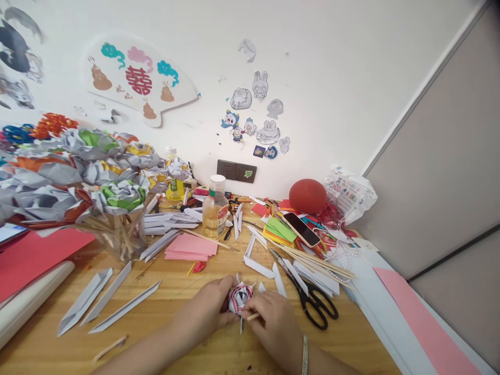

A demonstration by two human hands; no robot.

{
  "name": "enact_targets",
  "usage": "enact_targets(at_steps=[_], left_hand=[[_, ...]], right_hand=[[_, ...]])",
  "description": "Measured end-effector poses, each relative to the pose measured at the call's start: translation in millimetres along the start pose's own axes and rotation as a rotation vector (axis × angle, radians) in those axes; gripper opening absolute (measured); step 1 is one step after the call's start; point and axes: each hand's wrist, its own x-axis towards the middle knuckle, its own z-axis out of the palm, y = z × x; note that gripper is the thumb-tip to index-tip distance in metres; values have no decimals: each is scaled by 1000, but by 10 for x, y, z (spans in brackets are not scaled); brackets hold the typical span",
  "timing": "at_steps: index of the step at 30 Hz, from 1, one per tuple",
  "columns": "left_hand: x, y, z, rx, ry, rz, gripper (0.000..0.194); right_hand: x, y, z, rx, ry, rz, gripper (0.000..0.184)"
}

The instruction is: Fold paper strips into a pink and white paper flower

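Note:
My left hand (207,308) and my right hand (273,319) meet near the front edge of the wooden table (187,344). Between them sits a small rolled paper flower (240,298), pink and white. Both hands close around it, the left from the left side, the right from the right. A thin wooden stick (253,316) pokes out from under my right thumb. Folded white paper strips (260,267) lie just behind the flower.
Black scissors (312,299) lie right of my hands, beside wooden skewers (320,263) and a phone (301,229). A glue bottle (215,207), a pink paper stack (191,247), finished paper flowers in a jar (117,198), long folded strips (105,299) and a red ball (308,196) crowd the table.

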Motion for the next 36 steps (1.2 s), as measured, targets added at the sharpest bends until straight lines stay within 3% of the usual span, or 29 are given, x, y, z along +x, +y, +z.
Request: enact_targets(at_steps=[6, 11, 17, 21, 24, 29, 33, 36], left_hand=[[14, 24, -21, -33, -21, -32, 25], [-3, 39, -31, -29, -21, -33, 24], [-20, 64, -81, 63, 151, 124, 19], [-18, 7, -34, 99, 262, 214, 26], [-18, -28, 18, 152, 333, 294, 28], [-25, -22, 32, 169, 361, 331, 30], [-28, -56, -16, 62, 384, 320, 54], [-13, -89, -43, -77, 373, 294, 46]], right_hand=[[-8, -17, 34, -14, -21, 59, 25], [31, -27, -111, 63, 17, 29, 30], [113, 190, -276, 231, 162, 382, 27], [181, 279, -244, 476, 98, 556, 26], [197, 293, -181, 609, 33, 557, 26], [172, 314, -110, 631, 14, 574, 23], [178, 296, -152, 628, 63, 568, 21], [185, 271, -191, 611, 81, 552, 19]])
